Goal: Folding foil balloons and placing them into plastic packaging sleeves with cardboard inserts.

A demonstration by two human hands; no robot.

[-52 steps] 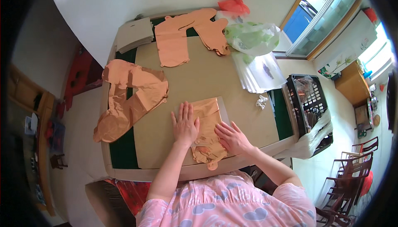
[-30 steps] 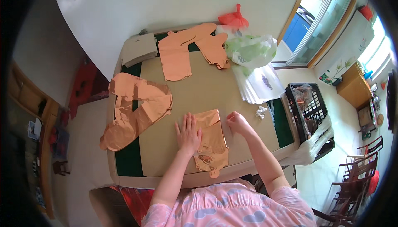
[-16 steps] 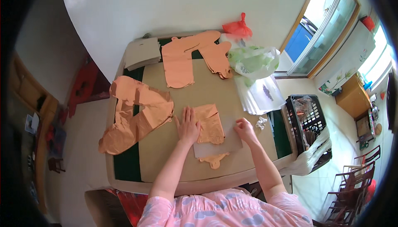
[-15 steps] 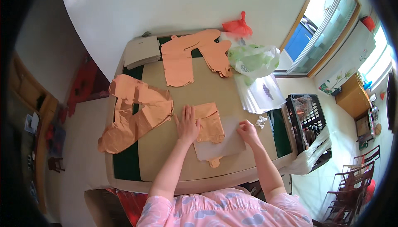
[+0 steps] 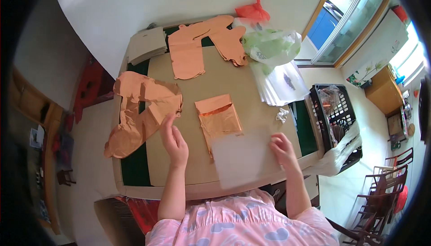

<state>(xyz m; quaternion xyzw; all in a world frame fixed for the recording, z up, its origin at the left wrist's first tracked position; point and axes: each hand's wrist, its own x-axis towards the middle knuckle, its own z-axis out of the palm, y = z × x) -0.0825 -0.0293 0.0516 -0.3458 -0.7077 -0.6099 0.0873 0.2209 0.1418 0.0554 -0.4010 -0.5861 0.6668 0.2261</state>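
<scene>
One counter (image 5: 251, 77) fills the middle of the view, its top covered by a tan board with dark green showing along the left and right edges. On it lie rose-gold foil balloon pieces in three groups. The largest, a crumpled flat shape (image 5: 141, 111), sprawls over the left edge. A second group of flat shapes (image 5: 204, 46) lies at the far side, and I cannot tell how many sheets overlap there. The third is a single folded foil piece (image 5: 219, 118), near the middle of the board, with its near end under a translucent clear bag (image 5: 244, 156).

At the far left corner sits one stack of grey card sheets (image 5: 146, 46). At the far right lie one pale green plastic bag (image 5: 271, 46) and one red plastic bag (image 5: 252, 10), both bunched so their contents cannot be seen. Beside them is a fanned pile of clear printed bags (image 5: 280, 82), too overlapped to count. One black crate (image 5: 336, 115) stands off the right edge of the counter, holding crinkled plastic wrap.

The right hand (image 5: 283, 149) pinches the right edge of the translucent clear bag, fingers closed on it. The left hand (image 5: 174, 140) rests open on the board, fingers spread, holding nothing, between the crumpled flat shape and the folded foil piece. One small white scrap (image 5: 282, 115) lies near the pile.
</scene>
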